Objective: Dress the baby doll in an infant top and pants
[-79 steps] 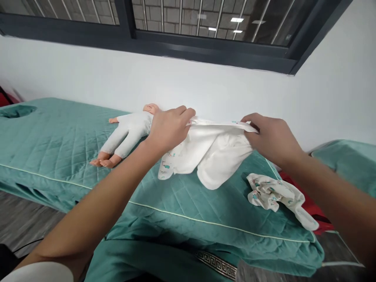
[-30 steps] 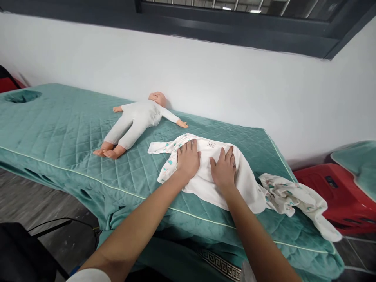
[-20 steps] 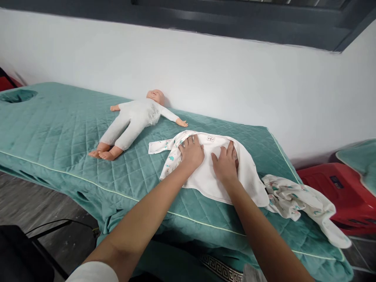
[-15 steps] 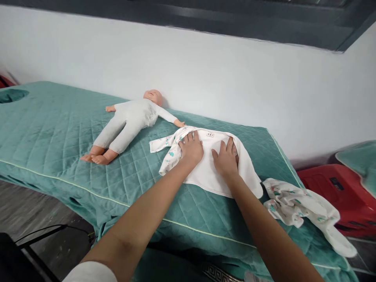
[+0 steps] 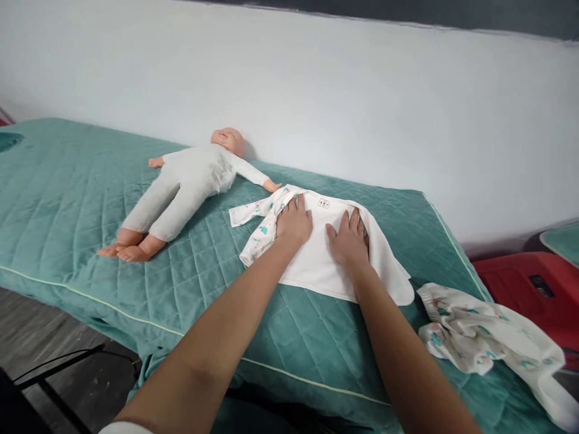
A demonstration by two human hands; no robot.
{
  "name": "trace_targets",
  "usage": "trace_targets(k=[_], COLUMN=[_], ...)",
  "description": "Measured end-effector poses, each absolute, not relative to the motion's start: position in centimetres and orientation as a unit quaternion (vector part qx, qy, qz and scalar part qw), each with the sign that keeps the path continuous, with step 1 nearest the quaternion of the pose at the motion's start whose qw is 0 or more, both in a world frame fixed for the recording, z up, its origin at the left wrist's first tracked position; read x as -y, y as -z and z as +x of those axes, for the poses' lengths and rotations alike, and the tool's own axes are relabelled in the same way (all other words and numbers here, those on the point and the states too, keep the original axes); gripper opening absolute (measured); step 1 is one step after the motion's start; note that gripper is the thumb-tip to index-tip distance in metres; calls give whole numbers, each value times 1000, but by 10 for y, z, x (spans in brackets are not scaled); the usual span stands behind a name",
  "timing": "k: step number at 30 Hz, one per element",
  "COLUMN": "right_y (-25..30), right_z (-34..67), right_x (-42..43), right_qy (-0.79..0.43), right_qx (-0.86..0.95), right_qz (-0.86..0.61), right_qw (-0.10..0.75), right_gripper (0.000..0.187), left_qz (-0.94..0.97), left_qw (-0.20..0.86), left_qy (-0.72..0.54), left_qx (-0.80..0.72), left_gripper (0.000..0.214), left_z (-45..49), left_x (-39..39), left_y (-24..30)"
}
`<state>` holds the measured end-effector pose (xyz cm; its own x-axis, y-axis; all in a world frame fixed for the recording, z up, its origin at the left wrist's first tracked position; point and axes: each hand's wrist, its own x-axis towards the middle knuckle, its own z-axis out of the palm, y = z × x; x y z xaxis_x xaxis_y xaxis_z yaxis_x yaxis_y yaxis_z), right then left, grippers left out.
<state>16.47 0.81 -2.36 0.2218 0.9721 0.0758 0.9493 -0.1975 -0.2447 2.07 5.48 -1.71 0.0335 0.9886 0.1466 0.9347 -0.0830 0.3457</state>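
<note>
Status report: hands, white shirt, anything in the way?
Left hand, right hand: palms down on white shirt. Shirt spread open on green bed. Close to shirt: doll's hand, plus crumpled garment on the right.

The bed (image 5: pixel 90 187) (green, quilted) bears a doll (image 5: pixel 194 170) and a white shirt (image 5: pixel 319 259). A crumpled garment (image 5: pixel 502 331) lies there too.

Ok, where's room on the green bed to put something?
Left of the doll and between its legs and the white shirt, the green bed is bare. It's crowded at the shirt, under the left hand and right hand, and right of it, where crumpled clothing lies.
</note>
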Motion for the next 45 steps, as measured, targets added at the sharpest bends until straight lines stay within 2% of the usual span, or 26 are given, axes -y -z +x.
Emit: trace_targets(k=[6, 12, 14, 17, 21, 26, 35, 45], right_y=[31, 33, 31, 28, 25, 28, 41, 34], right_z=[166, 162, 159, 154, 144, 134, 146, 139], right_x=[-11, -4, -4, -9, -27, -42, -50, -43], right_qy=[-38, 29, 28, 17, 19, 27, -65, -28], right_qx=[643, 722, 758, 745, 699, 659, 664, 690], right_qz=[-752, -677, -638, -654, -704, -737, -715, -712], right_qw=[139, 140, 135, 129, 127, 146, 208, 127], right_gripper=[75, 57, 54, 52, 56, 57, 72, 74], left_qz=[712, 718, 734, 768, 806, 787, 756, 752], left_qw=[76, 57, 50, 41, 48, 94, 127, 129], left_qy=[-148, -146, -144, -135, -117, -117, -156, -128], left_qx=[-682, -678, -662, -625, -578, -599, -623, -634], left_gripper=[64, 64, 64, 64, 64, 64, 68, 66], left_z=[23, 29, 29, 27, 22, 20, 21, 24], left_x=[-53, -39, -35, -34, -43, -55, -64, -54], left_y=[18, 25, 27, 28, 26, 19, 13, 14])
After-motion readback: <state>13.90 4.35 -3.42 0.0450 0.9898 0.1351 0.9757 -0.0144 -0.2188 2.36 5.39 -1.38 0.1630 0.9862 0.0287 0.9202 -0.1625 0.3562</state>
